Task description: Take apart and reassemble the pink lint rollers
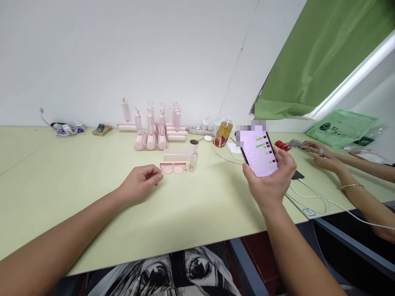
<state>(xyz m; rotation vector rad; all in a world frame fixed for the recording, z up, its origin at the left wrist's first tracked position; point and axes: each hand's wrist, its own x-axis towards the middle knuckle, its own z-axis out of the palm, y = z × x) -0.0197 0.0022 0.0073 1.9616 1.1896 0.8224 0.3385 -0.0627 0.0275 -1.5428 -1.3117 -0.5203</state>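
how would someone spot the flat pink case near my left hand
On the pale green table, find the cluster of upright pink tubes by the wall. In front of it, just past the left hand, lies a flat pink case beside a small clear bottle. Unlike its neighbours, it lies low and shows two circles side by side.

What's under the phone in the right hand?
The right hand cups the phone from below. Beneath them, white cables run across the table. A dark flat item shows beside the hand, mostly hidden by it.
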